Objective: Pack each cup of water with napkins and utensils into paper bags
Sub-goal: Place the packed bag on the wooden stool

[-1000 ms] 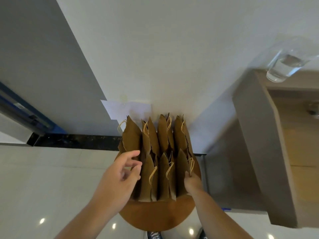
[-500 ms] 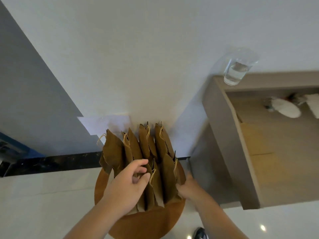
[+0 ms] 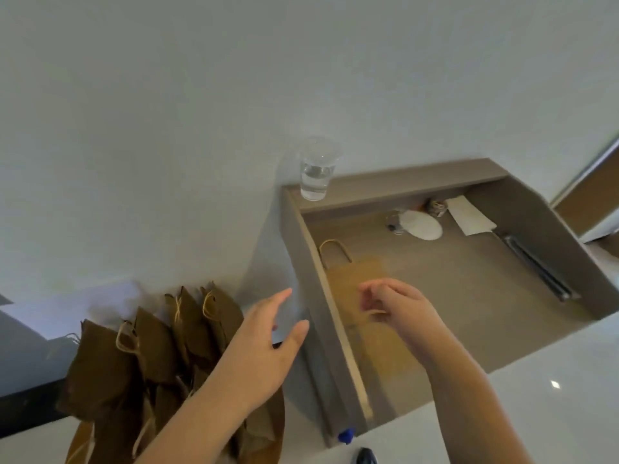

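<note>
The cup (image 3: 316,172) of water stands unpacked on the desk's (image 3: 469,296) far-left ledge. One bag (image 3: 355,279) lies flat on the desk. The right hand (image 3: 398,309) seems to pinch its near handle, and the left hand (image 3: 264,343) hovers with loose, empty fingers. A napkin (image 3: 470,216) lies far right. Other bags (image 3: 160,339) stand left, contents unseen.

The tabletop (image 3: 469,296) is a grey-brown slab with raised sides and a narrow ledge (image 3: 418,182) along the back. A clear cup of water (image 3: 316,177) stands on the left end of that ledge. A flat paper bag (image 3: 355,279), blurred, lies on the tabletop against the left side, handle toward the ledge. Near the back lie a white round piece (image 3: 422,224), perhaps a lid, a white napkin (image 3: 469,216) and a long dark utensil (image 3: 536,266). On the glossy floor (image 3: 552,380) to the left, a round wooden board (image 3: 78,445) carries a cluster of upright bags (image 3: 157,349).
</note>
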